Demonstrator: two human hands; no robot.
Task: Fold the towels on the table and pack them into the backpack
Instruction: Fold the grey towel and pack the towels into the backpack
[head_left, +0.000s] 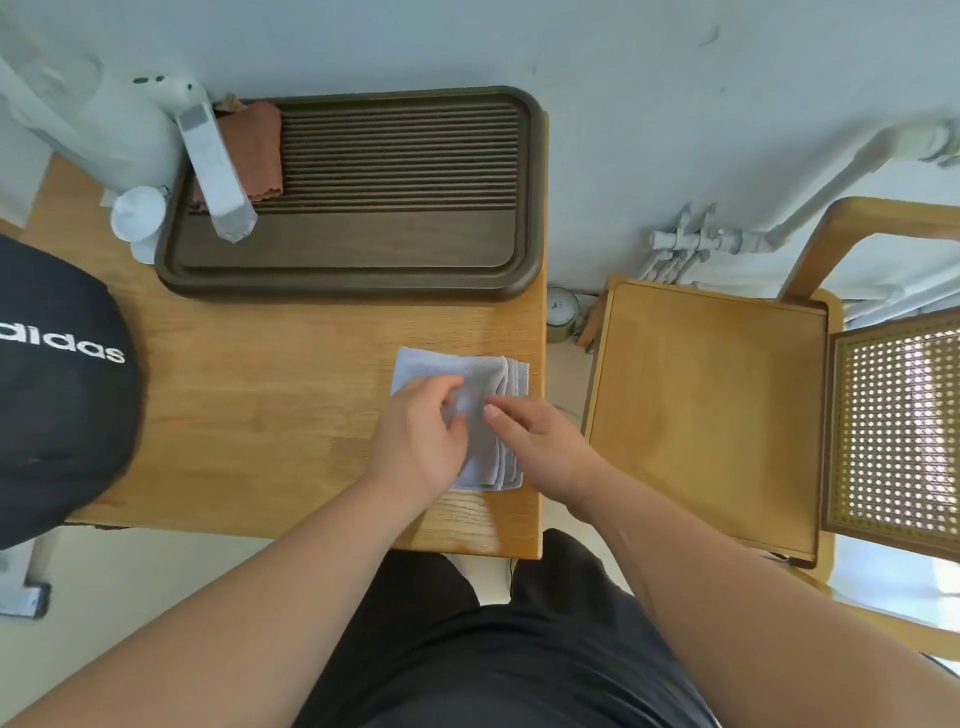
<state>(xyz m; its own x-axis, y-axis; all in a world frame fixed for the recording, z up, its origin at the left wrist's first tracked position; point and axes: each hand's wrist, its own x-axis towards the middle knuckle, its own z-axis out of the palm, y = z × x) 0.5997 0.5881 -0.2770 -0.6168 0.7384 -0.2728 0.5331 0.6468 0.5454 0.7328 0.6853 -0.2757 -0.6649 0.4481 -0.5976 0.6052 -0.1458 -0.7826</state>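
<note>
A light grey towel (478, 379), folded into several layers, lies near the right edge of the wooden table (260, 415). My left hand (421, 441) rests on its left half, fingers curled and pinching a fold of the cloth. From the right, my right hand (540, 447) lies on the towel, with thumb and fingertips touching the same fold at its middle. A black backpack (57, 384) with white lettering sits at the table's left end, partly out of frame. A folded brown cloth (254, 150) lies in the dark tray.
A dark slatted wooden tray (363, 249) fills the far part of the table, with a white kettle (140, 130) at its left corner. To the right of the table stands a wooden chair (711, 410) with a cane back. Behind is a pale wall.
</note>
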